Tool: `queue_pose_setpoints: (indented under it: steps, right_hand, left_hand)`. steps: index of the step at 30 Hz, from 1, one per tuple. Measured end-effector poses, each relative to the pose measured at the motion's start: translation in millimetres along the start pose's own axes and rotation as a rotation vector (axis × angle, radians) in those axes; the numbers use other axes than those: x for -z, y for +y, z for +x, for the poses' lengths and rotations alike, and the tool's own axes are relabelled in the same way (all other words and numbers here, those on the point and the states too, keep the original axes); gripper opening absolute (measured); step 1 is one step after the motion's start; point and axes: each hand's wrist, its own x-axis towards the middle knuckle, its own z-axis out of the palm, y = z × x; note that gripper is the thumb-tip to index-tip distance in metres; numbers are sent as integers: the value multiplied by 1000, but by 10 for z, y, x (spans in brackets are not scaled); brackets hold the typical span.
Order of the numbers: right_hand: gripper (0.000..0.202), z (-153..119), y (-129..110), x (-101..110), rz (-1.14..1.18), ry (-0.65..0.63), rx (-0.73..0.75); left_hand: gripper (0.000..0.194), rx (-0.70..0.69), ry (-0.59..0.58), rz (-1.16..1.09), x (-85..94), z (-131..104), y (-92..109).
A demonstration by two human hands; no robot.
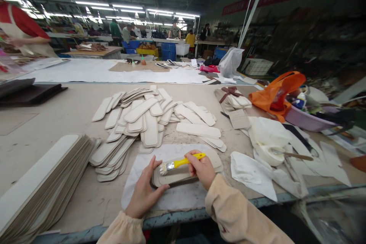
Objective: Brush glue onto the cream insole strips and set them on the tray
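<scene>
My right hand (201, 169) is closed on the yellow handle of a brush (185, 161). The brush's pale bristles rest on or just over the top of a small stack of rounded beige pieces (178, 177). At the left end of that stack, my left hand (145, 190) has its thumb and fingers spread around the edge. Under the stack lies a white sheet (131, 187). Beyond it spreads a loose pile of pale rounded strips (150, 127).
A long row of stacked strips (42, 183) leans at the left. To the right are a white tub (271, 154) with a stick across it, white scraps, an orange bag (278, 93) and a purple basin (309, 120). People stand at tables farther back.
</scene>
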Motion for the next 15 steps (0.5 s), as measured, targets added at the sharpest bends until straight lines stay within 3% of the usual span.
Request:
queue_pose_setpoints:
  steps: [7,15]
  right_hand:
    - [32,10,5,95,-54,45,6]
    - [33,-16,-63,492,-69,172,24]
  left_hand:
    - [89,-8,0,37,11,-13,8]
    - [87,-19,4,69,20,1,20]
